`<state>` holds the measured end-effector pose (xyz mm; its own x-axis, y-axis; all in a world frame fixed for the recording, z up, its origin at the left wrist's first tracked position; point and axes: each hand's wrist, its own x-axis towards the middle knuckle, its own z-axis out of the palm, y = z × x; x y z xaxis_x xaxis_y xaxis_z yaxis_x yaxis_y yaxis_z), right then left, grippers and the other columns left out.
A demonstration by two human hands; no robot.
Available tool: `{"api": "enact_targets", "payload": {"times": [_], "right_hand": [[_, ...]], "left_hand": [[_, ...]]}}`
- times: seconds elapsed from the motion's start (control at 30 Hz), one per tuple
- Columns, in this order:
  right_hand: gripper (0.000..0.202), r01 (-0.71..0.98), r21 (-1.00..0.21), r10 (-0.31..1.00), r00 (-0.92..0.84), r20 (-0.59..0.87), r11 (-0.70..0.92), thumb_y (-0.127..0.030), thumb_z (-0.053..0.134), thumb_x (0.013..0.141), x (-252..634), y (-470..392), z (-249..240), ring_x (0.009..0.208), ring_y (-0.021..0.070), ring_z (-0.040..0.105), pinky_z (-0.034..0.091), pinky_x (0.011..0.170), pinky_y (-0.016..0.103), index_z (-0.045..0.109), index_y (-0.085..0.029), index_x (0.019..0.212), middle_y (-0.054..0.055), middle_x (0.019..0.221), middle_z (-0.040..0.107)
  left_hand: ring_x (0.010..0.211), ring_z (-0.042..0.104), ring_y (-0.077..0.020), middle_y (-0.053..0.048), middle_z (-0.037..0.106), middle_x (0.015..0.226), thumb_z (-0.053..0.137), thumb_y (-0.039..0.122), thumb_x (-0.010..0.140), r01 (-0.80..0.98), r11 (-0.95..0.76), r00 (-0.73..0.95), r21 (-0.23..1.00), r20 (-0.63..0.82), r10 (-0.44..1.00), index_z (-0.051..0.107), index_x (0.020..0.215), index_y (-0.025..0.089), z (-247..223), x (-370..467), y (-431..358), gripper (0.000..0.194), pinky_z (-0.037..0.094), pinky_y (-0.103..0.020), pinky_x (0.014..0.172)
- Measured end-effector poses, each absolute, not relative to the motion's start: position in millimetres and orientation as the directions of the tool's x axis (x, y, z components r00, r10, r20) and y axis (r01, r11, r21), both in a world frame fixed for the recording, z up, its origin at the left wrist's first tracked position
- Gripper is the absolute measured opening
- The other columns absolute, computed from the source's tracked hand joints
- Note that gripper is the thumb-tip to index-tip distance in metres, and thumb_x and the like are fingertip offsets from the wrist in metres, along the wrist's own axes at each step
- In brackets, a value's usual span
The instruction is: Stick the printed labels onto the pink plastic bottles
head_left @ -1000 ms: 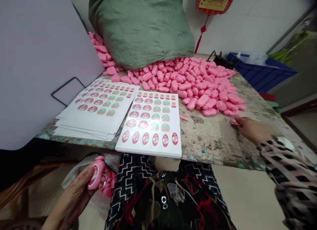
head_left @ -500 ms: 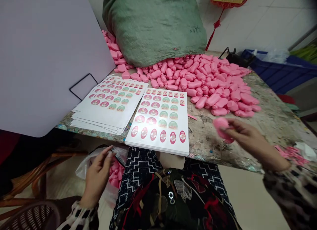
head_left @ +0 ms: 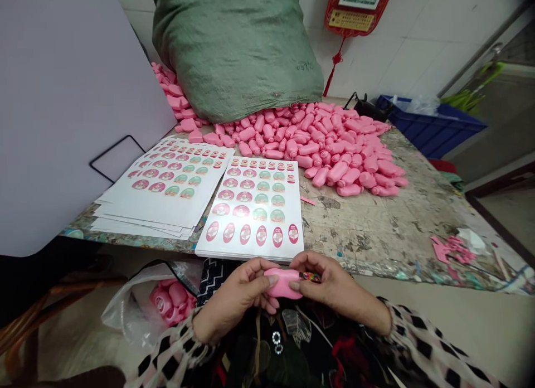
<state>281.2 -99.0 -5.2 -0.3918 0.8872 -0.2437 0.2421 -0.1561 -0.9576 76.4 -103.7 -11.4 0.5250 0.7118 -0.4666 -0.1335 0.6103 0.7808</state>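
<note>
Both hands meet over my lap, in front of the table's near edge. Between them lies a small pink plastic bottle (head_left: 284, 283), held on its side. My left hand (head_left: 240, 287) pinches its left end, fingers closed. The other end is gripped by my right hand (head_left: 330, 279), where a thin, multicoloured patterned piece (head_left: 310, 276) also shows among the fingers; its kind is unclear. Just beyond the hands, a stack of sticker sheets (head_left: 251, 246) with pink and green printed labels sits at the table edge.
A heap of pink bottles (head_left: 346, 159) covers the back of the table (head_left: 355, 226), below a green sack (head_left: 238, 53). More sticker sheets (head_left: 154, 209) lie left. Pink scraps (head_left: 453, 250) lie right. An open plastic bag (head_left: 129, 304) with pink pieces hangs below; a blue crate (head_left: 434, 131) stands beyond.
My right hand has brought a pink piece from over the table to my lap. My left hand has come up from beside the bag and now grips the bottle too. The view has shifted right.
</note>
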Motion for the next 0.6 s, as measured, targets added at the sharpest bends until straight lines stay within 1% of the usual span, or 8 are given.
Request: {"api": "enact_targets", "payload": {"times": [0.07,0.17,0.27,0.37,0.43,0.47,0.53,0.6], "right_hand": [[0.023,0.198,-0.964,0.899,-0.365,-0.240,-0.177,-0.034,0.065,0.074,281.7,-100.6,-5.6,0.076,0.0123,0.050,0.040,0.066,0.024,0.058,-0.019,0.090,0.000,0.084,0.057],[0.020,0.160,-0.974,0.915,-0.346,-0.208,-0.161,-0.037,0.063,0.077,273.1,-101.4,-1.3,0.073,0.0115,0.049,0.040,0.065,0.023,0.057,-0.021,0.088,-0.001,0.082,0.055],[0.023,0.196,-0.978,0.916,-0.373,-0.145,-0.075,-0.040,0.060,0.079,265.4,-97.8,4.7,0.068,0.0110,0.049,0.040,0.062,0.023,0.056,-0.022,0.092,-0.002,0.079,0.054],[0.028,0.298,-0.953,0.948,-0.316,-0.042,0.057,-0.042,0.052,0.084,272.7,-85.1,6.2,0.077,0.0130,0.052,0.042,0.069,0.025,0.056,-0.025,0.106,0.001,0.092,0.056],[0.027,0.446,-0.883,0.968,-0.251,0.030,0.143,-0.041,0.044,0.088,285.2,-71.9,3.6,0.085,0.0150,0.053,0.041,0.075,0.027,0.060,-0.024,0.101,0.003,0.094,0.057],[0.027,0.537,-0.826,0.973,-0.224,0.055,0.170,-0.040,0.042,0.089,292.1,-64.8,1.5,0.085,0.0156,0.054,0.041,0.076,0.028,0.063,-0.024,0.096,0.003,0.091,0.058],[0.025,0.700,-0.688,0.979,-0.189,0.079,0.191,-0.038,0.043,0.089,303.4,-52.0,-2.9,0.082,0.0159,0.055,0.039,0.073,0.028,0.064,-0.024,0.093,0.002,0.088,0.059],[0.022,0.805,-0.557,0.978,-0.188,0.084,0.203,-0.035,0.044,0.088,309.1,-42.5,-6.3,0.081,0.0157,0.055,0.038,0.070,0.027,0.063,-0.025,0.094,0.002,0.090,0.061]], "left_hand": [[0.059,0.060,-0.0107,-0.002,0.059,0.079,0.061,0.032,0.076,-0.138,0.639,0.513,0.757,-0.498,0.700,0.050,0.092,0.016,-11.7,77.1,-103.8,0.025,0.047,-0.026,0.058],[0.057,0.059,-0.0105,0.000,0.060,0.073,0.064,0.026,0.072,-0.067,0.652,0.588,0.755,-0.498,0.638,0.047,0.088,0.017,-6.8,81.3,-99.0,0.025,0.046,-0.024,0.056],[0.051,0.054,-0.0082,-0.002,0.061,0.072,0.063,0.025,0.071,0.049,0.617,0.678,0.785,-0.480,0.557,0.050,0.092,0.015,0.6,87.3,-91.1,0.027,0.042,-0.021,0.049],[0.050,0.050,-0.0081,-0.003,0.061,0.069,0.059,0.030,0.073,0.136,0.575,0.678,0.807,-0.499,0.540,0.052,0.090,0.014,7.2,90.8,-84.0,0.024,0.038,-0.020,0.046],[0.054,0.052,-0.0099,-0.001,0.060,0.070,0.060,0.031,0.073,0.162,0.510,0.589,0.845,-0.497,0.637,0.051,0.090,0.015,10.3,91.6,-78.4,0.025,0.040,-0.022,0.051],[0.058,0.053,-0.0110,0.000,0.060,0.072,0.061,0.032,0.071,0.184,0.436,0.519,0.881,-0.464,0.718,0.051,0.090,0.016,11.4,91.9,-74.8,0.026,0.041,-0.024,0.055],[0.065,0.053,-0.0130,0.001,0.059,0.074,0.064,0.034,0.069,0.299,0.223,0.371,0.928,-0.328,0.869,0.051,0.087,0.018,12.6,93.6,-65.6,0.027,0.041,-0.026,0.060],[0.069,0.052,-0.0143,0.002,0.059,0.075,0.062,0.035,0.070,0.474,0.014,0.287,0.880,-0.170,0.943,0.052,0.080,0.020,12.5,97.6,-54.3,0.021,0.038,-0.026,0.062]]}}
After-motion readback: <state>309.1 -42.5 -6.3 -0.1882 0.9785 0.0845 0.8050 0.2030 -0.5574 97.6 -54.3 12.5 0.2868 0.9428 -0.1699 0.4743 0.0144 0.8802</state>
